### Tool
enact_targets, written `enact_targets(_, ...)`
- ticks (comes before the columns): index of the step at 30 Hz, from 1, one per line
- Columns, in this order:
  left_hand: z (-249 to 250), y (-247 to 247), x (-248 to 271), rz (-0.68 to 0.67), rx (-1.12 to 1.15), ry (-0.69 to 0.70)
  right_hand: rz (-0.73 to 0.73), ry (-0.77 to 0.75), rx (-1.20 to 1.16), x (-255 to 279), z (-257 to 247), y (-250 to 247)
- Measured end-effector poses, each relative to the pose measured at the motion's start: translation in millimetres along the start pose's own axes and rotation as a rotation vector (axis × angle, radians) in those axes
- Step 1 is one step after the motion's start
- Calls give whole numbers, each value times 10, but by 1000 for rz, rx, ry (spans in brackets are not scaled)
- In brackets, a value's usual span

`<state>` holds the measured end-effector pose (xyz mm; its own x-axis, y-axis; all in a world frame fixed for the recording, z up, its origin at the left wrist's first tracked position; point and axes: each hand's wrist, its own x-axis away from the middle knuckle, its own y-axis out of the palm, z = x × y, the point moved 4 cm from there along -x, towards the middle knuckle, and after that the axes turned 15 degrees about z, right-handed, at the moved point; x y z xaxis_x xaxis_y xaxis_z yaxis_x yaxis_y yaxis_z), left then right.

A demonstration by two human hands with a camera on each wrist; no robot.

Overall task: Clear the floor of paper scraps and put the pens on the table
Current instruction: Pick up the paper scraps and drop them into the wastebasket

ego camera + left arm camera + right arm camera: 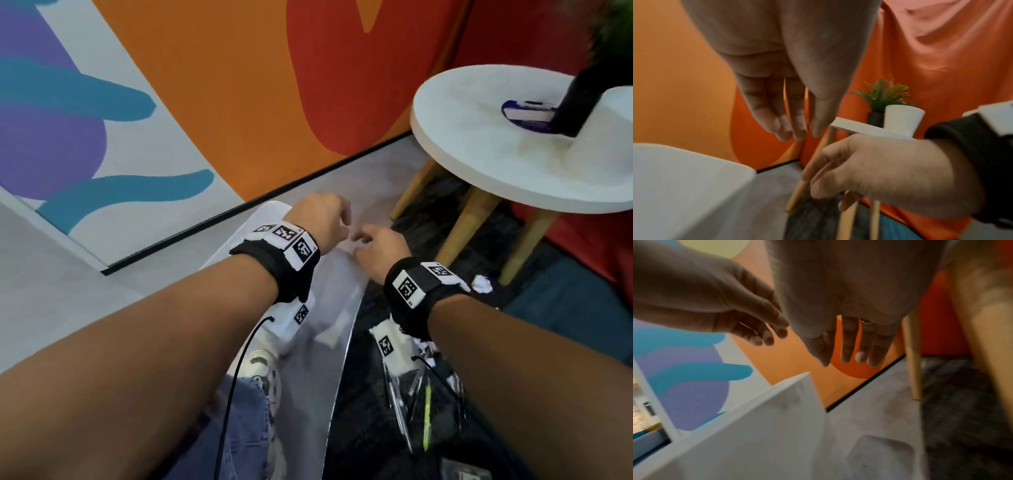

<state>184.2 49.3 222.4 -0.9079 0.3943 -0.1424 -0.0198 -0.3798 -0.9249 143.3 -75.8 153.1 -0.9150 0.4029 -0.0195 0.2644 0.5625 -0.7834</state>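
Both my hands hover over a white bin (270, 209) on the grey floor. My left hand (342, 219) hangs with relaxed fingers and holds nothing, as the left wrist view confirms (797, 134). Just right of it, my right hand (363, 240) also has loose, straight fingers (849, 360) and is empty. Pale paper pieces (329, 334) lie inside the bin. A crumpled paper scrap (482, 284) sits on the dark carpet near a table leg. Several pens (426, 418), one yellow-green, lie on the carpet under my right forearm. The round white table (479, 147) stands at the right.
The table has wooden legs (462, 226) close to my right hand. A black plant pot (579, 102) and a purple item (524, 114) sit on its top. A painted wall runs behind the bin. Red fabric (582, 236) lies beyond the table. My shoe (263, 370) is beside the bin.
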Motion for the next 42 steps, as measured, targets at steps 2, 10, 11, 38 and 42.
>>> enact_targets(2,352,224,-29,-48,20,63,-12,83,29,83,435,-132)
enact_targets(10,1017,1641,24,-395,-19,159,-163,443,146,585,2433,-178)
enact_targets(11,1050,1839,50,-438,-29,163,-170,492,152,647,2631,-175)
enact_targets(38,680,4015,243,-619,-164,55,-117,671,207,-59,4322,371)
enact_targets(42,630,4059,254,-627,-121,43,-146,637,291,-23,4328,440)
